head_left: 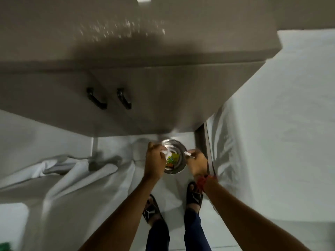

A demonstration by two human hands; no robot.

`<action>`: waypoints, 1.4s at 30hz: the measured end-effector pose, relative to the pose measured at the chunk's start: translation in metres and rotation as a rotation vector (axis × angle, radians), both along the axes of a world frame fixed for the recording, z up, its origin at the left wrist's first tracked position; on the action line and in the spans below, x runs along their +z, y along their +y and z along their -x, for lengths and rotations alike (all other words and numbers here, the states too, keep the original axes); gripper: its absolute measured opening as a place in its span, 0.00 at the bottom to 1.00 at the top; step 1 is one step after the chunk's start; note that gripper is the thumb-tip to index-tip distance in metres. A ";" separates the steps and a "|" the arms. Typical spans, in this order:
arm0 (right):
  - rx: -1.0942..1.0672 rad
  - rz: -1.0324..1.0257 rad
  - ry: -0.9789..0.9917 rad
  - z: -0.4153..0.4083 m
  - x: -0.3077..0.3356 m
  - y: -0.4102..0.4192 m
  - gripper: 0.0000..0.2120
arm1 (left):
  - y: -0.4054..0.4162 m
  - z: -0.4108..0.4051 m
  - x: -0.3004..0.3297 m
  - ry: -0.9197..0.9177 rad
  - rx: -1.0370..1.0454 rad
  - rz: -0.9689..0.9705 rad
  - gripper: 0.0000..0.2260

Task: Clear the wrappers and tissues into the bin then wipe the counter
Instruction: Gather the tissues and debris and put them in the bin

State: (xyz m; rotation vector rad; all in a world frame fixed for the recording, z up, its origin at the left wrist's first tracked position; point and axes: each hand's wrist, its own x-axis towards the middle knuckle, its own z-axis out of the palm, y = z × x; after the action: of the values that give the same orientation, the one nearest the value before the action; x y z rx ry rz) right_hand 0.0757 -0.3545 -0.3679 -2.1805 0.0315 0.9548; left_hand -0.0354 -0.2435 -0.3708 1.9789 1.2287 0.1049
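Note:
A small round steel bin stands on the floor below the cabinet. Both my hands hover over its mouth. My left hand is curled around a bit of white tissue, and a green and yellow wrapper shows right beside its fingers, over or inside the bin. My right hand pinches a small white tissue piece at the bin's right rim. The beige counter fills the top of the view, blurred, with pale specks on its surface.
Under the counter is a cabinet with two black handles. White-sheeted beds lie at the left and the right. My feet in black sandals stand on the pale floor just behind the bin.

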 end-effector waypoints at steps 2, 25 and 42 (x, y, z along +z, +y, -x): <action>-0.195 -0.065 0.203 0.002 -0.049 0.003 0.06 | -0.004 -0.005 -0.050 0.043 0.035 0.064 0.14; 0.449 -0.725 -1.166 -0.103 0.316 0.172 0.09 | 0.158 -0.090 0.308 -0.589 -0.027 -0.689 0.10; 0.531 -0.236 -0.950 -0.190 0.313 0.253 0.09 | 0.218 -0.156 0.309 0.006 -0.235 -0.794 0.11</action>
State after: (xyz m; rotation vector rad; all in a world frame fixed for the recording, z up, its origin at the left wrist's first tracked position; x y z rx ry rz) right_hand 0.2658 -0.1015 -0.0545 -2.2357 -1.0843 0.0723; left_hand 0.1206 -0.0256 -0.0618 2.7842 1.0260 0.5356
